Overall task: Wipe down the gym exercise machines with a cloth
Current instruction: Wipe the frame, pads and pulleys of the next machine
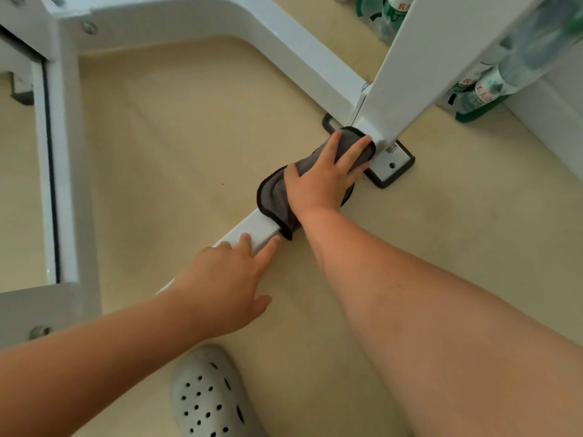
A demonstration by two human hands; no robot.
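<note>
A white metal machine frame [176,17] stands on a beige floor. Its low floor bar [257,227] runs from lower left up to a bolted foot plate [391,167] under a slanted upright [419,64]. A grey cloth with black edging [274,197] is draped over that bar near the upright. My right hand [325,178] presses flat on the cloth, fingers spread and straight toward the upright's base. My left hand [227,279] rests on the bare bar just below the cloth, fingers extended and holding nothing.
Green-labelled plastic bottles [476,93] lie on the floor at upper right, behind the upright. A white wall base [549,121] runs along the right. My grey perforated clog [208,395] stands at the bottom centre. Another white frame section [50,152] stands on the left.
</note>
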